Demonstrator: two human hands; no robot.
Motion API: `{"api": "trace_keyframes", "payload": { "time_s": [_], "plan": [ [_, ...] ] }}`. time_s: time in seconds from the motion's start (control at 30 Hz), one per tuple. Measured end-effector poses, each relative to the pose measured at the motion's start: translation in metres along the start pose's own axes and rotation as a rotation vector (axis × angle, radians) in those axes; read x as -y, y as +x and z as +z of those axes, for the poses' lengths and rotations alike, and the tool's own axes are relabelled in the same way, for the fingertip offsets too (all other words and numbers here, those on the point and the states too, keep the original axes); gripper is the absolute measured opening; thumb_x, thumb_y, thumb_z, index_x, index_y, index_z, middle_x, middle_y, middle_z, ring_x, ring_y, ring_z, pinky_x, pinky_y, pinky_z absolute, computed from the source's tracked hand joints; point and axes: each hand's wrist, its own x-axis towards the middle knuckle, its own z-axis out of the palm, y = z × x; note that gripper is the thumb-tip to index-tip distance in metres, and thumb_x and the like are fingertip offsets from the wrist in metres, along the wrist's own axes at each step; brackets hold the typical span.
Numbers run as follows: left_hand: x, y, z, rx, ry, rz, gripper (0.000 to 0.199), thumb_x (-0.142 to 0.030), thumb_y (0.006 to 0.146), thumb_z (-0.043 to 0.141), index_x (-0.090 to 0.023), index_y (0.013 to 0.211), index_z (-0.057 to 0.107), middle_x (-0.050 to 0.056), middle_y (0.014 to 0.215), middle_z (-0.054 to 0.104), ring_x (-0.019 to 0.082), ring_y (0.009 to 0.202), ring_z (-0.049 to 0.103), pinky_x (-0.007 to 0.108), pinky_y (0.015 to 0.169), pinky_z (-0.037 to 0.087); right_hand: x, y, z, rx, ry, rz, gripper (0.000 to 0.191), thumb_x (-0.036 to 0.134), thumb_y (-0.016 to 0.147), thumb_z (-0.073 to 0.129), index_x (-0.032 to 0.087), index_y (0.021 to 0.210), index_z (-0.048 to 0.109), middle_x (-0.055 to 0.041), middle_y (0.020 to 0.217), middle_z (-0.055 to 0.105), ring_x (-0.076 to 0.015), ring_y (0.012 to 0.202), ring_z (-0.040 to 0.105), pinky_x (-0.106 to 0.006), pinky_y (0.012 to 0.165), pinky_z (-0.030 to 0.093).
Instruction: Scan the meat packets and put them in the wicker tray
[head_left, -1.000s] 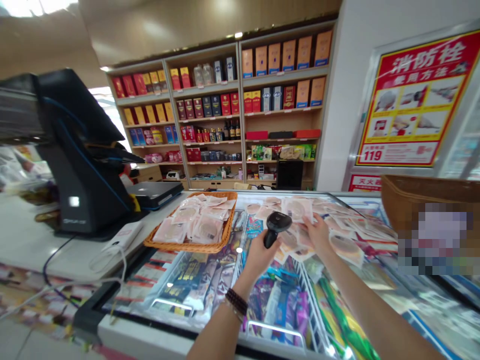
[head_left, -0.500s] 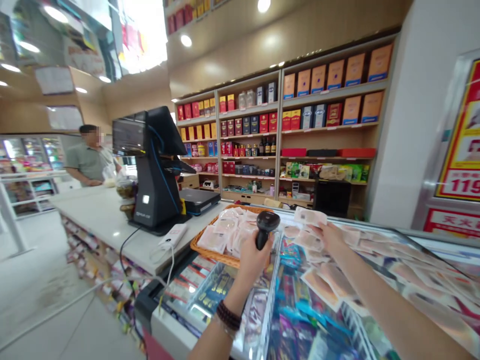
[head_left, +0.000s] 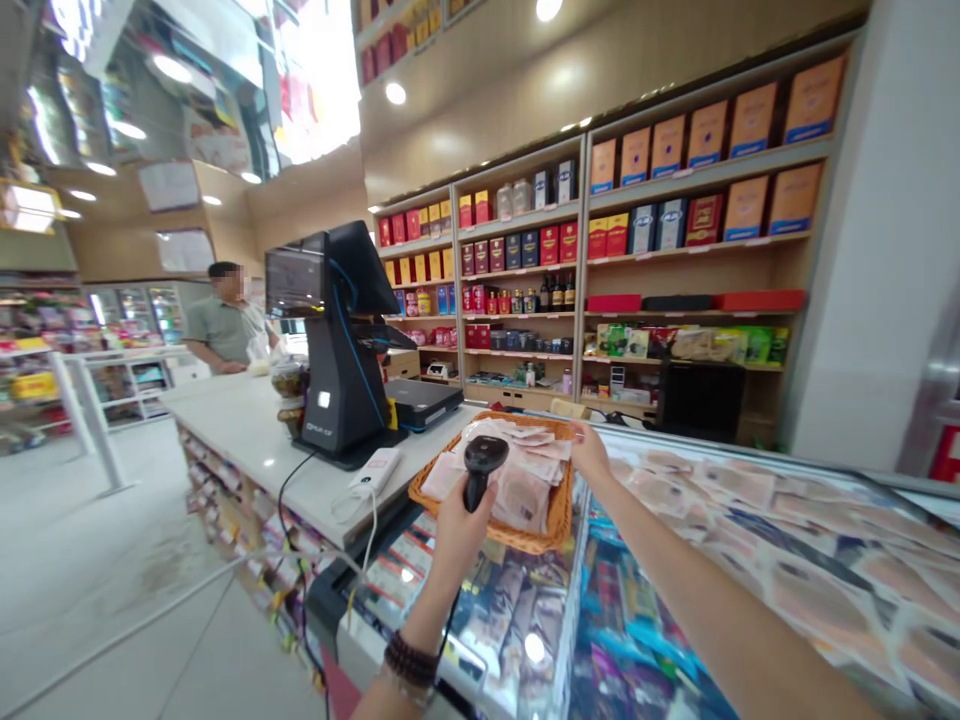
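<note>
The left hand (head_left: pixel 465 545) is held raised at lower centre, with its fingers curled closed in a firm grip and the left wrist (head_left: pixel 411 665) angled upward. The right arm (head_left: pixel 712 610) is stretched from the near right toward the far left, and the right hand (head_left: pixel 590 452) is extended farther out than the left, with its fingers drawn together and pointed downward.

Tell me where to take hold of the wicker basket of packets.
Grip the wicker basket's right rim from above and the right, beside your right hand. The woven edge stands up around the flat packets, so fingers can hook over it without pressing them.
</note>
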Motion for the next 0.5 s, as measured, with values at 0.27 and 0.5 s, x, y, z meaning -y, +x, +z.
{"api": "trace_keyframes", "payload": {
  "time_s": [0.27,0.5],
  "plan": [
    [-0.007,-0.011,0.042,0.083,-0.031,-0.011,0.048,-0.067,0.087,0.071,-0.020,0.092,0.069,-0.002,0.061,0.056,0.020,0.061,0.058,0.028,0.057,0.043,-0.065,-0.017,-0.114,-0.118,-0.219,-0.098,0.037,0.015,0.079,0.055,0.023,0.108,0.076,-0.0112,0.120,0.081,-0.0296,0.118,0.075,-0.048,0.113,0.057],
    [-0.050,-0.027,0.097,0.285,-0.085,0.038,0.044,-0.063,0.089,0.071,-0.019,0.090,0.069,-0.002,0.060,0.057,0.017,0.057,0.055,0.027,0.057,0.040,-0.102,-0.029,-0.253,-0.304,-0.384,0.028,0.036,0.021,0.084,0.056,0.020,0.114,0.077,-0.0143,0.119,0.081,-0.0321,0.111,0.075,-0.050,0.110,0.055]
  ]
}}
